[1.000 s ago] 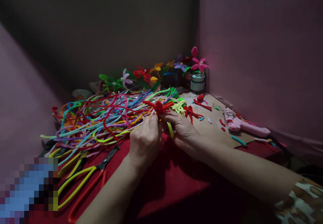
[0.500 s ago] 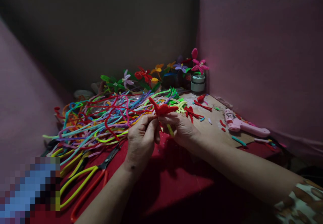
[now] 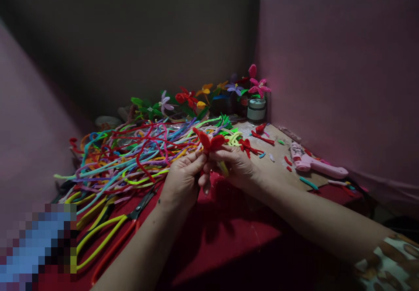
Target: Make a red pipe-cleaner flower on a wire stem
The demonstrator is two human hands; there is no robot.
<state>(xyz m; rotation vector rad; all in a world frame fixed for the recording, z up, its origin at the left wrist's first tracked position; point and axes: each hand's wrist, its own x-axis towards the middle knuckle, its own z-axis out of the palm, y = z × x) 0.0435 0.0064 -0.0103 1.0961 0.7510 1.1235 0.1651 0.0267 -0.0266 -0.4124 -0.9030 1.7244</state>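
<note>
At the near edge of the counter (image 3: 229, 238), which is covered in red, scissors (image 3: 143, 206) lie toward the left corner, beside the left forearm. Past them, above the middle of the counter, the left hand (image 3: 183, 175) and right hand (image 3: 240, 168) meet at a red fuzzy flower (image 3: 211, 143) held up between them. Both are pinching it low down, where its petals gather; a pale yellow piece (image 3: 224, 168) shows at the right fingers, its far end hidden.

To work the petals well, I'd judge one pinch should lock the gathered base while the other side does the adjusting, with light, even pressure so the fuzz isn't crushed and the spread comes out balanced. The left thumb lies along the top of its forefinger, its wrist straight, while the right comes in from the side, thumb uppermost and fingers curled beneath. The forearms slant inward from the near corners.

Beyond the hands, a heap of coloured fuzzy stems (image 3: 157, 144) covers the left side. On the right, a board (image 3: 275, 173) carries a pink tool (image 3: 322, 167) and cut scraps. Finished-looking flowers (image 3: 258, 86) and a jar (image 3: 256, 110) line the far edge.
</note>
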